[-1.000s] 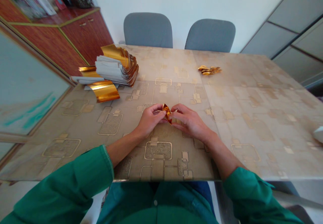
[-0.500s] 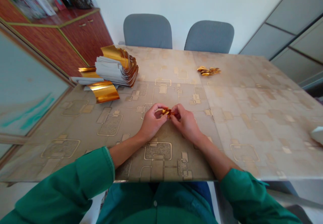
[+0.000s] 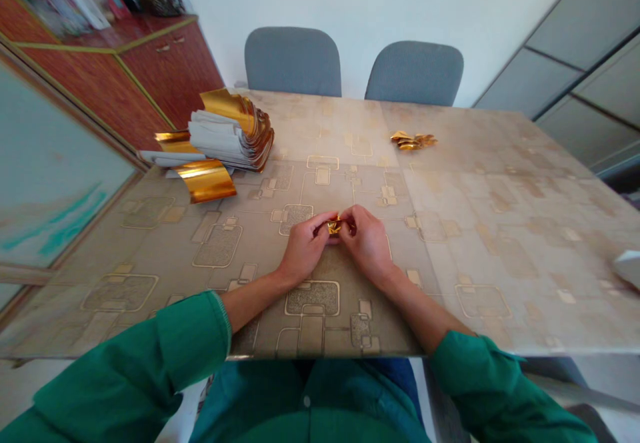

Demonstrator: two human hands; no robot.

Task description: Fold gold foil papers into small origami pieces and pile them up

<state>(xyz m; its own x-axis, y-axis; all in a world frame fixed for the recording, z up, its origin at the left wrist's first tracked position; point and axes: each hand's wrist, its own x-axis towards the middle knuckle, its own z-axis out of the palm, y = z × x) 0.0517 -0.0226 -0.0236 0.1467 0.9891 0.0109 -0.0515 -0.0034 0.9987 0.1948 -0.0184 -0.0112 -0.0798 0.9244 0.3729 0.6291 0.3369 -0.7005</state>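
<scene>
A small folded piece of gold foil paper [image 3: 334, 228] is pinched between my two hands, just above the near middle of the table. My left hand [image 3: 305, 244] grips its left side with thumb and fingers. On the other side, the fingers of my right hand [image 3: 367, 240] are closed on the same piece. The fingers cover much of it, so its full shape is hidden. Toward the far left lies a thick stack of gold foil paper [image 3: 225, 136] with white backs. A loose gold sheet [image 3: 207, 182] curls in front of the stack.
Several folded gold pieces [image 3: 414, 140] lie in a small heap at the far right of the patterned table [image 3: 480, 230]. Two grey chairs [image 3: 293, 62] stand beyond the far edge. A wooden cabinet [image 3: 165, 70] is at the back left. A white object [image 3: 629, 268] sits at the right edge.
My left hand has turned slightly and its fingers have closed nearer to the right hand. The gold piece has shifted in the grip and shows a different face.
</scene>
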